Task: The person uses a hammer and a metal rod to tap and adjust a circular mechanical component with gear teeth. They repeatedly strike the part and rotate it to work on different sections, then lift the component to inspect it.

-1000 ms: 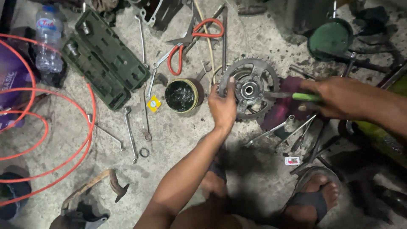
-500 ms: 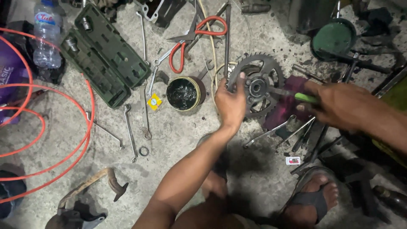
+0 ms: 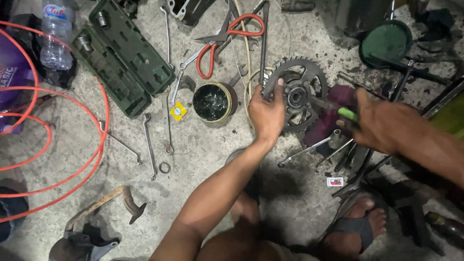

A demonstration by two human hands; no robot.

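A toothed metal sprocket (image 3: 309,79) lies on the concrete floor, over a dark red rag (image 3: 333,121). My left hand (image 3: 266,113) grips the sprocket's left rim, with the thumb up on the teeth. My right hand (image 3: 382,125) holds a green-handled screwdriver (image 3: 345,113), whose shaft points left into the sprocket's hub (image 3: 296,96). A round tin of dark grease (image 3: 212,102) sits open just left of my left hand.
An open green socket case (image 3: 123,55) lies upper left beside a plastic bottle (image 3: 55,34). An orange hose (image 3: 101,140) loops on the left. Red-handled snips (image 3: 220,41), several wrenches (image 3: 149,145), a green lid (image 3: 386,41) and my sandalled foot (image 3: 357,224) surround the work.
My left hand has shifted up along the sprocket's left rim. My right hand has pushed the screwdriver closer to the hub. The view has shifted slightly.
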